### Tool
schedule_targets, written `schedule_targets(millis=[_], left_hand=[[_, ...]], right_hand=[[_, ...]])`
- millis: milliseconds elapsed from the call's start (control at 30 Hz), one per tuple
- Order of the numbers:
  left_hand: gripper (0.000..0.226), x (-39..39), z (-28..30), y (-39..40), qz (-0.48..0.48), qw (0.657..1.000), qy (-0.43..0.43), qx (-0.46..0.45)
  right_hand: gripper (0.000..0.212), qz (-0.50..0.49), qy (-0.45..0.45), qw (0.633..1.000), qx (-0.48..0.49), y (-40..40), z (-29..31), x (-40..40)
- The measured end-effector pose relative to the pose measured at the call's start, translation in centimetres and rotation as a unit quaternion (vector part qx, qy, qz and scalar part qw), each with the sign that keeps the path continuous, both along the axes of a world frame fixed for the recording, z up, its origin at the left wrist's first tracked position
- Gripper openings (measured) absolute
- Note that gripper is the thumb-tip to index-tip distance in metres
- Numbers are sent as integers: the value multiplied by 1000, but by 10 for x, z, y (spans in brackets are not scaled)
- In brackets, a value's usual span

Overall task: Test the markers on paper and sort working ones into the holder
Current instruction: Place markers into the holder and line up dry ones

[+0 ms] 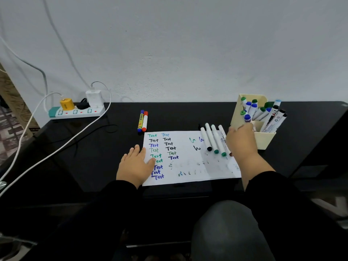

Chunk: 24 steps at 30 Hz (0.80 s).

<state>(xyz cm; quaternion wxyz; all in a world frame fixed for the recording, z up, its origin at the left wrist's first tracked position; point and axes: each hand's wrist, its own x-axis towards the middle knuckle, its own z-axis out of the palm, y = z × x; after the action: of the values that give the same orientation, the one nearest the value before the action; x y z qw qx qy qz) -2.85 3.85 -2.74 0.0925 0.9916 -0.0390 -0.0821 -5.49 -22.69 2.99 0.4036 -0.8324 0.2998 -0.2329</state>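
Head view looks down on a black table [105, 153] against a pale wall. A white sheet of paper [188, 164] lies near the front edge, covered on its left side with rows of the word "Test" in green, black and blue, with fainter scribbles toward the right. The left hand [134, 165] lies flat on the paper's left edge, fingers straight and slightly spread, holding nothing. The right hand [242, 142] reaches over the paper's right side toward a cream holder [263, 140] standing just beside the sheet; its fingers [244, 127] are at the holder's front rim and seem to touch a blue-capped marker [247, 117] there, but whether they grip it cannot be told. The holder is packed with markers bearing blue, green and black caps. Four white markers [212, 138] lie side by side on the paper's upper right, just left of the right hand, with black and green caps pointing forward. Two more markers [142, 121], one blue-and-yellow, one red-and-white, lie together behind the paper. A power strip [75, 112] with plugs and white cables sits at the far left corner.
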Motion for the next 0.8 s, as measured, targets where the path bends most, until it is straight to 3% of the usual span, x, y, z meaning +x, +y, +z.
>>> schedule_targets(millis=[300, 467, 633, 800], left_hand=[[70, -5, -2, 1, 18, 999, -35, -28], [71, -5, -1, -1, 39, 999, -35, -7], [71, -2, -3, -2, 40, 999, -32, -7], [70, -1, -6, -2, 39, 999, -34, -11]], right_hand=[[24, 158, 221, 948, -165, 42, 26, 26], [29, 248, 230, 911, -237, 77, 27, 50], [28, 347, 208, 881, -244, 114, 15, 91], [64, 461, 190, 802, -330, 142, -6, 134]])
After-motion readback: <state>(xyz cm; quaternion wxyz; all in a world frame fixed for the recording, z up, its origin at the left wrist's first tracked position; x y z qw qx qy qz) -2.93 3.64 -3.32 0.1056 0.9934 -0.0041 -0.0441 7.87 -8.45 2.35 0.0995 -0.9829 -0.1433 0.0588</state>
